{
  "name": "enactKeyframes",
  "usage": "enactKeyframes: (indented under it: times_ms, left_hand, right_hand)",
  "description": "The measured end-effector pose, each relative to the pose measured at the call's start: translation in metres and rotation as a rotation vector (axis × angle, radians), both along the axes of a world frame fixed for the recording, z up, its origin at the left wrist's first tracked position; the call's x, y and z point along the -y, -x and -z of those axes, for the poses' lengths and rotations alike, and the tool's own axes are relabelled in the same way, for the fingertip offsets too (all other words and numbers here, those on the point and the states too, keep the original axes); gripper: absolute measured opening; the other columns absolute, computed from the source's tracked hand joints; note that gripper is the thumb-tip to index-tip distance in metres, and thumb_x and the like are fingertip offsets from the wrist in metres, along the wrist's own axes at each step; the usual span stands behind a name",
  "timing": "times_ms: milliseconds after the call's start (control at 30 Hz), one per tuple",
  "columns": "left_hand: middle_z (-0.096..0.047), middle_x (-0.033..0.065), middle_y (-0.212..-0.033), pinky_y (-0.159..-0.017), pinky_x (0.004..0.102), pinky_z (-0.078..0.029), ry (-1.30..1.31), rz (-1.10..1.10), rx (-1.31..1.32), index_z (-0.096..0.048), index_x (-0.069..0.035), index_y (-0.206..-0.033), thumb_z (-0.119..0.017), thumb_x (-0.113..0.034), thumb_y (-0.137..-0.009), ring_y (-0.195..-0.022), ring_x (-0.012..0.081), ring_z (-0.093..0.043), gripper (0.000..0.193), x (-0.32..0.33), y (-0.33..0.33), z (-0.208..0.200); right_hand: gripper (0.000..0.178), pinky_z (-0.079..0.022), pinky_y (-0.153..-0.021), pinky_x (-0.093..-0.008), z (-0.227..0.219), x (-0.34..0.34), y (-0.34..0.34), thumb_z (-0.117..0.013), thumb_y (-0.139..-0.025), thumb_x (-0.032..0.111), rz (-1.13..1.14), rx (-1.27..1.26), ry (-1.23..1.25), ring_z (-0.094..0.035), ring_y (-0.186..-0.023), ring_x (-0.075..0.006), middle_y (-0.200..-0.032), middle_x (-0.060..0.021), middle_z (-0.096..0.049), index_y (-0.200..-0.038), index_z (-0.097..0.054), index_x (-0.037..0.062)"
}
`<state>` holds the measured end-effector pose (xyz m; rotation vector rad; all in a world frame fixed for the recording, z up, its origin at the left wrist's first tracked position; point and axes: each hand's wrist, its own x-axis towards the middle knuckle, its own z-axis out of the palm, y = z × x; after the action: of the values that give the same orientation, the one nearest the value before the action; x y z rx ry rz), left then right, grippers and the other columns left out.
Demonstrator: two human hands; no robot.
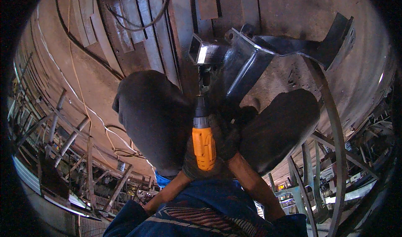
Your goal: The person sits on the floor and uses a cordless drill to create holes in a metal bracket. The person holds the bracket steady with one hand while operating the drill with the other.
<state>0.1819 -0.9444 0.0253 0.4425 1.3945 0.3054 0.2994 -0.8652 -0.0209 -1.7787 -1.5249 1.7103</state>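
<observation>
An orange cordless drill [204,147] with a black chuck sits between my knees, pointing away from me. Its thin bit reaches a slot in a dark, shiny steel part [247,65] made of welded square tube and plate. My gloved left hand [193,159] is closed at the drill's rear, its fingers mostly hidden behind the orange body. On the right side of the drill, my gloved right hand [224,138] is wrapped against the body; dark glove on dark clothing blurs its outline.
Long flat steel bars [148,36] lie on the brown floor ahead. A black cable [142,27] loops over them. White and brown cords [94,113] run along the left. Metal stands [69,142] crowd the left, and a curved steel strip [335,140] rises at right.
</observation>
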Motion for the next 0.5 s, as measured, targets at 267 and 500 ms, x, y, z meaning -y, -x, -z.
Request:
enactKeyframes:
  times_ms: [267, 500]
  left_hand:
    - [-0.048, 0.0124, -0.112, -0.089, 0.0410, -0.036, -0.070, 0.063, -0.044, -0.042, -0.007, -0.117, -0.056, -0.030, -0.074, -0.103, 0.0313, -0.045, 0.050, -0.006, -0.001, 0.001]
    - [-0.047, 0.0135, -0.113, -0.090, 0.0415, -0.035, -0.039, 0.007, -0.060, -0.040, -0.006, -0.119, -0.057, -0.031, -0.074, -0.104, 0.0322, -0.045, 0.054, -0.021, -0.004, -0.006]
  right_hand:
    - [0.034, -0.033, -0.098, -0.0421, 0.003, -0.003, 0.007, -0.034, -0.090, 0.015, 0.803, -0.595, 0.580, -0.042, -0.111, -0.0286, -0.122, -0.0156, -0.043, -0.119, -0.043, 0.0014]
    - [0.034, -0.033, -0.098, -0.0420, -0.006, -0.006, 0.006, -0.033, -0.090, 0.015, 0.538, -0.403, 0.378, -0.042, -0.110, -0.0298, -0.122, -0.0152, -0.043, -0.120, -0.043, 0.0011]
